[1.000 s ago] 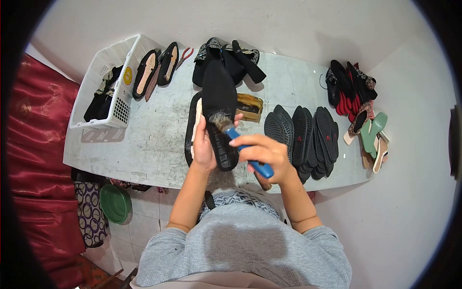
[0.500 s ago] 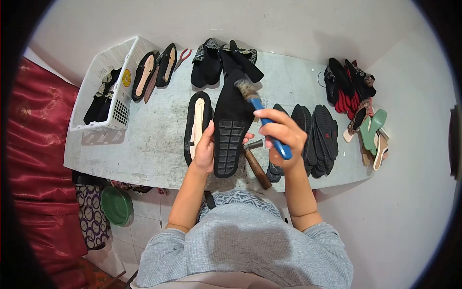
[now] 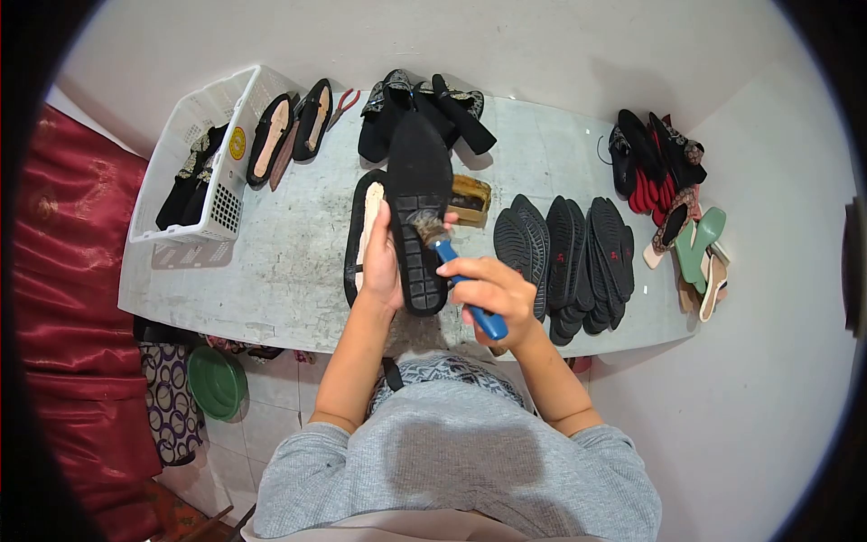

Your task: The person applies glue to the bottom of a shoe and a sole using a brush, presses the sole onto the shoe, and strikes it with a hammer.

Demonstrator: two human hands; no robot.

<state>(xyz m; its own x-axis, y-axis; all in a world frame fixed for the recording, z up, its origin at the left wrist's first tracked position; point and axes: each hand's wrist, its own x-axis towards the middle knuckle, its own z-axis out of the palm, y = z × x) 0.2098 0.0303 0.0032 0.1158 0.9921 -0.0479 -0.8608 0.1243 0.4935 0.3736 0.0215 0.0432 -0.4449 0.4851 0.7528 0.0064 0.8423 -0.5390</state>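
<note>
My left hand (image 3: 384,271) is closed around a black shoe sole (image 3: 421,163), held with its long end pointing away from me. Its lower half has a grid of hollow cells. In my right hand (image 3: 497,300) is a paintbrush (image 3: 465,280) with a blue handle; its bristles lie over the upper part of the grid. Just left of the held sole lies a black shoe upper (image 3: 358,230) with a pale insole. A small yellow-brown box (image 3: 470,200) with dark contents sits behind the brush.
Stacked black soles (image 3: 569,253) lie to the right. A white basket (image 3: 230,176) with shoes stands at the left, near pliers (image 3: 344,104). Black shoes (image 3: 384,126) line the back. Red-lined shoes (image 3: 643,163) and a green sole (image 3: 700,246) are far right.
The brush has moved down and left, from the sole's upper right edge onto its grid. The sole has shifted slightly, uncovering the yellow-brown box. My right arm now hides most of the hammer.
</note>
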